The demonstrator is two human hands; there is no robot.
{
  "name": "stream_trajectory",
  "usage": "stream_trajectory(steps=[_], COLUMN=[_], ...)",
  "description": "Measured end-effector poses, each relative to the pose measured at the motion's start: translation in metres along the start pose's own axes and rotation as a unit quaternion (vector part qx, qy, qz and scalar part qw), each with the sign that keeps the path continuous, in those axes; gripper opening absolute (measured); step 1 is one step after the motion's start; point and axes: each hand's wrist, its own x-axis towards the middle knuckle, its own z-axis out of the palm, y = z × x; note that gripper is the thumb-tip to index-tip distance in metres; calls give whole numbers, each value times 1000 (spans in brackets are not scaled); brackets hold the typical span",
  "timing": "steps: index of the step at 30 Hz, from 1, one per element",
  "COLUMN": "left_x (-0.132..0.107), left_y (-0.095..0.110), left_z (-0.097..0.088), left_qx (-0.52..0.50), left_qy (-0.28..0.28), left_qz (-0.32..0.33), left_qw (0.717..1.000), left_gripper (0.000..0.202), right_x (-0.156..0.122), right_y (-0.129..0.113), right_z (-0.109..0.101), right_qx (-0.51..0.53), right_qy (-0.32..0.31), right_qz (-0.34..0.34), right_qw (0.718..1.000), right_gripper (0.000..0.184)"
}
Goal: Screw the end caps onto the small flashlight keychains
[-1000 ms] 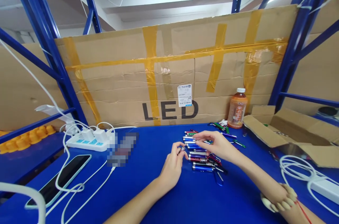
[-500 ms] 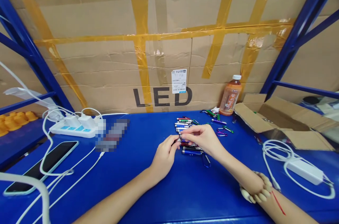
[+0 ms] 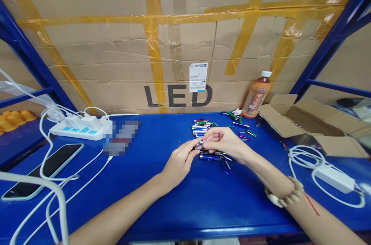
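- The small metal piece (image 3: 199,146) could slip and drop onto the blue table (image 3: 174,210), since fingertips alone seem to bear it.
- If dropped, it could roll among the flashlights (image 3: 199,130) and be hard to pick out, being shiny like them.
- The right hand (image 3: 226,142) could knock that row askew, because it reaches over it.
- The left hand (image 3: 179,160) has thumb and fingers nearly together, pinching the piece's left end.
- The right hand's thumb and fingertips are drawn together at the other end; whether they hold 1 part or 2, I cannot tell.
- The piece sits between the 2 hands; the nearest blue flashlight (image 3: 210,157) lies near it, apparently untouched.
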Motion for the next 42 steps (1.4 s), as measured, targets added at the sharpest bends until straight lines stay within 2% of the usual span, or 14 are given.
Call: stream_trajectory(steps=[3, 6, 8, 11, 15, 19, 23, 26, 31, 36, 42], left_x=[1, 5, 8, 13, 17, 16, 11, 5, 0, 0, -1], left_y=[2, 4, 5, 6, 8, 11, 11, 9, 5, 6, 4], left_z=[-5, -9, -12, -13, -17, -20, -16, -11, -7, -8, -8], left_qx=[6, 28, 34, 13, -25, -55, -66, -78, -76, -61, -10], left_qy=[-10, -7, 4, 28, 4, -47, -81, -81, -100, -82, -17], left_qz=[15, 13, -2, -25, -53, -72, -103, -122, -118, -95, -31], left_qw=[1000, 1000, 999, 999, 998, 995, 989, 986, 985, 990, 999], left_gripper=[32, 30, 30, 30, 27, 25, 21, 15, 13, 12, 11], right_x=[2, 5, 5, 6, 5, 6, 8, 8, 8, 6, -2], right_y=[3, 7, 10, 12, 9, 7, 11, 15, 18, 19, 14], right_z=[3, 10, 13, 11, 2, -5, -7, -8, -10, -5, 12], right_qx=[34, 35, 24, -37, -165, -212, -230, -237, -256, -258, -209], right_qy=[10, 40, 62, 70, 67, 54, 0, -28, -58, -27, 45], right_qz=[44, 31, -15, -129, -271, -318, -366, -371, -380, -383, -341], right_qw=[998, 998, 998, 988, 946, 923, 902, 897, 887, 886, 915], right_gripper=[45, 48, 45, 34, 21, 15, 11, 13, 16, 23, 35])
